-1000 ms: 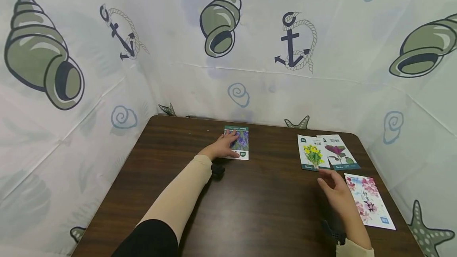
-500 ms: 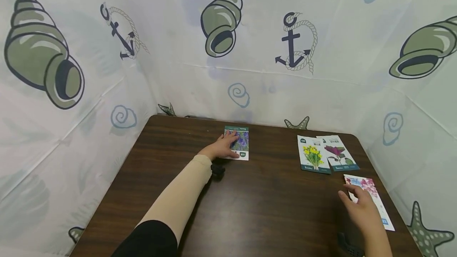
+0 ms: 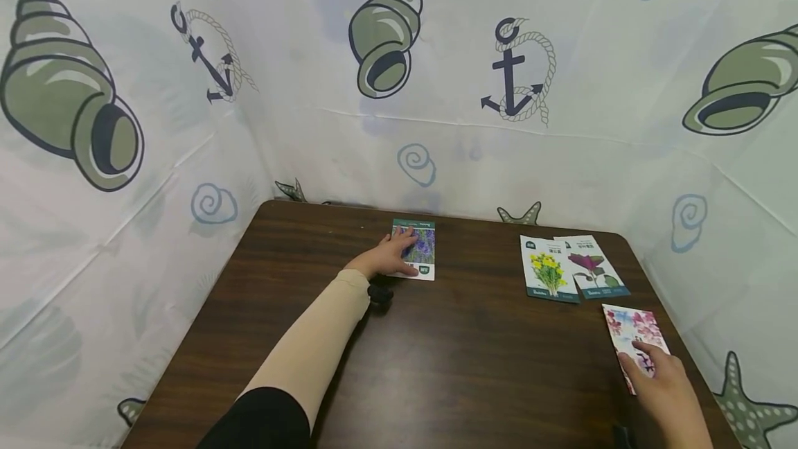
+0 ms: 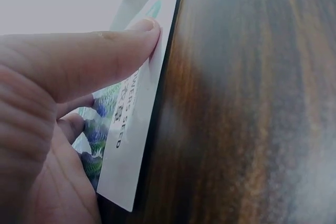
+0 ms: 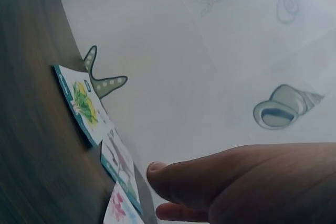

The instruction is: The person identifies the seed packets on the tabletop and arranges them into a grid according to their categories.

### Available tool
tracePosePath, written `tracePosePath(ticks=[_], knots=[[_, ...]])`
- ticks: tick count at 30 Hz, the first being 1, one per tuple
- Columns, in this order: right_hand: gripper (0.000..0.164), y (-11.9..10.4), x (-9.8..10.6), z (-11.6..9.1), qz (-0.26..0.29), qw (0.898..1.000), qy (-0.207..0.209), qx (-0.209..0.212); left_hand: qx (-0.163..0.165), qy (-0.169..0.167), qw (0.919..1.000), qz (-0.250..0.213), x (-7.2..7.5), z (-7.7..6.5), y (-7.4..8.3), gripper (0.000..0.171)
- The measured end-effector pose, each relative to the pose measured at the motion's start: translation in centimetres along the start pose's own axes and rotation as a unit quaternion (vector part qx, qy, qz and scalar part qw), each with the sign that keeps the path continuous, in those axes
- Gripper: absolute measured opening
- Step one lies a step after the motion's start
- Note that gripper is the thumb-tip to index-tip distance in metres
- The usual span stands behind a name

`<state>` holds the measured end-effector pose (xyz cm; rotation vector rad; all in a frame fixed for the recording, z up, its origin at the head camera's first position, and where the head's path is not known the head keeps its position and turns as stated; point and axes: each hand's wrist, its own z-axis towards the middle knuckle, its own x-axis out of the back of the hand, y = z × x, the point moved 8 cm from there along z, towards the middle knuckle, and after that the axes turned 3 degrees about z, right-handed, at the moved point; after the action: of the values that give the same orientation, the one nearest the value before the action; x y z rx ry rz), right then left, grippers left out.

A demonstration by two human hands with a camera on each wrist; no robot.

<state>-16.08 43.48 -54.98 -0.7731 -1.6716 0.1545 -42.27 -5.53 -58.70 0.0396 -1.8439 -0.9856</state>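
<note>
While the left hand (image 3: 385,258) lies with spread fingers across a flat white-and-green paper packet of purple flowers (image 3: 427,245) at the far edge of the dark brown wooden bench (image 3: 467,352), its thumb (image 4: 105,59) rests on the white band. Over the lower part of a white packet printed with pink blossoms (image 3: 623,319), near the bench's right edge, hovers the right hand (image 3: 670,390), thumb and forefinger apart; whether they touch it, I cannot tell. Just beyond, a white-and-green packet of yellow flowers (image 3: 548,269) overlaps another showing a dark purple bloom (image 3: 589,265).
</note>
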Motion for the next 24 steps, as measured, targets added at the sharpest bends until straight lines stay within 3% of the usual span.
tracePosePath(ticks=[7,12,18,24], knots=[[0.076,1.4,-0.2,0.3,-0.008,1.000,-0.001,-0.012,0.021,-0.005,0.9997,0.015,-0.7,1.1,-1.6,0.100],[0.079,1.8,-0.6,0.6,-0.012,1.000,-0.026,0.008,0.034,-0.010,0.9992,0.021,-1.0,2.0,-2.7,0.102],[0.083,2.5,-1.7,1.0,-0.043,0.997,-0.071,0.004,0.029,-0.008,0.9994,0.015,-0.7,1.5,-2.0,0.103],[0.076,2.5,-2.4,1.1,-0.085,0.994,-0.064,0.022,0.008,0.000,0.9999,-0.009,-0.2,0.6,-0.8,0.102]])
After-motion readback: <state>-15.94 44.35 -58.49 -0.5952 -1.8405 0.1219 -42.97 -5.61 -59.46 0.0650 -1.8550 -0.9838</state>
